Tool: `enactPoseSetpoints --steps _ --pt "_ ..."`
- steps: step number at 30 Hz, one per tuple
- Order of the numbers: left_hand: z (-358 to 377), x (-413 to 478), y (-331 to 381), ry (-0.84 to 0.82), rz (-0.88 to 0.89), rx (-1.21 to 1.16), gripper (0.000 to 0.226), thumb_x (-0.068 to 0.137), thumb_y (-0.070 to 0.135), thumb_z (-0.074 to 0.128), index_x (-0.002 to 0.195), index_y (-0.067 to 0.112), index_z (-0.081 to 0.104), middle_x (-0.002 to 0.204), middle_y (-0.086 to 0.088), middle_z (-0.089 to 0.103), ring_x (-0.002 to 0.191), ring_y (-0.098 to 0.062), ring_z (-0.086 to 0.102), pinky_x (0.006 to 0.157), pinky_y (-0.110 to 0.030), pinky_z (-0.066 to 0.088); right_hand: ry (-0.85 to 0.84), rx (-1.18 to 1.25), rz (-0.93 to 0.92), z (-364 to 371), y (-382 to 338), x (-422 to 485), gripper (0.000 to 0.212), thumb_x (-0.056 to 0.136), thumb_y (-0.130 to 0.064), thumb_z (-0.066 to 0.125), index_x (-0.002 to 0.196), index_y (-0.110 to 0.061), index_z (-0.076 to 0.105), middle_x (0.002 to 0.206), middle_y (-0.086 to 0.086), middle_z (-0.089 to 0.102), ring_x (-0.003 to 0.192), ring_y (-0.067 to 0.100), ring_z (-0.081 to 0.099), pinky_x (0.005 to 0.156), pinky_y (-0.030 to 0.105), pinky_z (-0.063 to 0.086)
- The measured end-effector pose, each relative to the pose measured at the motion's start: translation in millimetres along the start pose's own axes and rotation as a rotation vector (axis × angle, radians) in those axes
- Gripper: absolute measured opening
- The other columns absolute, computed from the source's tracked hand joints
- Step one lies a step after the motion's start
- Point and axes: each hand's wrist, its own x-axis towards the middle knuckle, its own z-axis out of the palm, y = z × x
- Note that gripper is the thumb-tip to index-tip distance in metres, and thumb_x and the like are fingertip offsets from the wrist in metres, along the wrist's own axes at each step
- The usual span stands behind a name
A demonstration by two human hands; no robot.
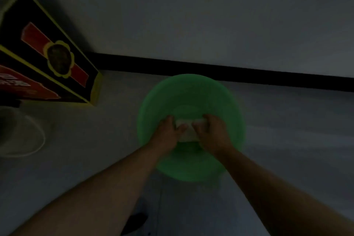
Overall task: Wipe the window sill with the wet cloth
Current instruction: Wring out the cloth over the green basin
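the picture is dim. a round green plastic basin [191,90] is sitting on the grey floor [287,120], close to a black skirting strip [249,74] running behind it. over the middle of the basin, a pale bunched cloth [188,133] is being held between both hands. the left hand [167,130] is gripping the cloth's left end, and its fingers [182,127] are curling onto it. the right hand [213,132] is gripping the right end, its fingers [199,126] clamping down on the fabric. well to the left of the basin, a black cardboard box with yellow edges and a red band [57,57] is standing. a pale round container [28,151] is sitting further left, blurred.
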Motion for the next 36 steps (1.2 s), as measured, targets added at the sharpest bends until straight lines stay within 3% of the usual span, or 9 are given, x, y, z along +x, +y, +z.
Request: enactPoseSetpoints --steps 3,10,14,18,21,24,31,33,36 --pt "8.9 4.3 -6.9 0.024 -0.004 -0.043 0.043 0.086 0.036 0.07 0.105 0.0 0.057 0.094 -0.01 0.059 0.088 -0.024 0.059 0.07 -0.028 0.041 -0.054 -0.037 0.014 1.4 7.4 6.9 0.063 0.088 -0.046 0.067 0.134 -0.004 0.055 0.134 0.019 0.058 0.123 0.034 0.052 0.108 0.037 0.038" --pt "20.6 3.7 -12.3 -0.022 -0.145 -0.234 0.05 0.079 0.024 0.08 0.12 0.003 0.062 0.111 -0.005 0.063 0.1 -0.018 0.06 0.078 -0.024 0.046 -0.267 -0.231 0.05 -9.9 14.5 21.4 0.076 0.081 -0.046 0.076 0.139 -0.006 0.047 0.135 0.018 0.055 0.123 0.034 0.052 0.101 0.035 0.041" --pt "15.4 -2.5 -11.3 -0.026 -0.17 -0.34 0.035 0.076 0.021 0.081 0.106 0.006 0.07 0.106 -0.008 0.069 0.092 -0.019 0.064 0.077 -0.029 0.053 -0.358 -0.145 0.082 -13.1 18.3 21.5 0.05 0.079 -0.044 0.079 0.108 -0.004 0.069 0.105 0.015 0.071 0.093 0.03 0.066 0.072 0.031 0.047" --pt "0.5 -10.2 -3.1 0.012 -0.153 -0.468 0.028 0.075 0.031 0.082 0.095 0.015 0.07 0.104 -0.008 0.073 0.094 -0.023 0.069 0.086 -0.04 0.057 -0.345 0.117 0.087 -28.5 11.4 12.3 0.035 0.08 -0.041 0.078 0.092 -0.009 0.072 0.083 0.007 0.069 0.071 0.019 0.063 0.061 0.027 0.048" --pt "-9.5 -16.2 10.5 0.008 -0.15 -0.703 0.048 0.075 0.041 0.078 0.112 0.012 0.065 0.113 -0.009 0.07 0.1 -0.026 0.068 0.089 -0.049 0.056 -0.326 0.475 0.088 -39.5 4.2 5.6 0.033 0.08 -0.035 0.079 0.1 -0.01 0.072 0.096 0.01 0.074 0.082 0.023 0.07 0.071 0.036 0.06" --pt "-16.0 -21.6 32.4 -0.002 -0.17 -0.89 0.033 0.092 0.033 0.063 0.118 0.014 0.057 0.118 -0.009 0.066 0.102 -0.027 0.067 0.079 -0.048 0.059 -0.3 0.896 0.106 -41.0 -1.8 3.6 0.048 0.078 -0.039 0.074 0.115 -0.008 0.067 0.113 0.019 0.071 0.1 0.034 0.07 0.084 0.047 0.058" --pt "-27.0 -33.5 65.7 0.084 -0.134 -1.093 0.022 0.096 0.033 0.057 0.112 0.02 0.061 0.114 -0.006 0.067 0.1 -0.026 0.067 0.071 -0.04 0.059 -0.24 1.184 0.123 -39.4 -29.8 -4.8 0.064 0.085 -0.047 0.064 0.136 -0.01 0.053 0.132 0.017 0.062 0.118 0.036 0.061 0.101 0.054 0.049" --pt "-25.7 -37.1 73.1 0.115 -0.152 -1.158 0.028 0.092 0.035 0.062 0.112 0.017 0.06 0.111 -0.007 0.07 0.097 -0.025 0.068 0.069 -0.038 0.057 -0.166 1.119 0.097 -36.7 -36.8 -10.5 0.054 0.088 -0.047 0.066 0.133 -0.018 0.056 0.129 0.011 0.064 0.114 0.032 0.064 0.093 0.051 0.054" --pt "-14.3 -40.1 81.5 0.296 -0.153 -0.88 0.027 0.086 0.043 0.067 0.1 0.02 0.06 0.098 -0.003 0.069 0.084 -0.019 0.068 0.059 -0.031 0.053 -0.069 0.957 0.076 -32.3 -49.9 -20.1 0.022 0.094 -0.043 0.061 0.111 -0.03 0.063 0.107 0.0 0.068 0.087 0.02 0.067 0.053 0.029 0.051"
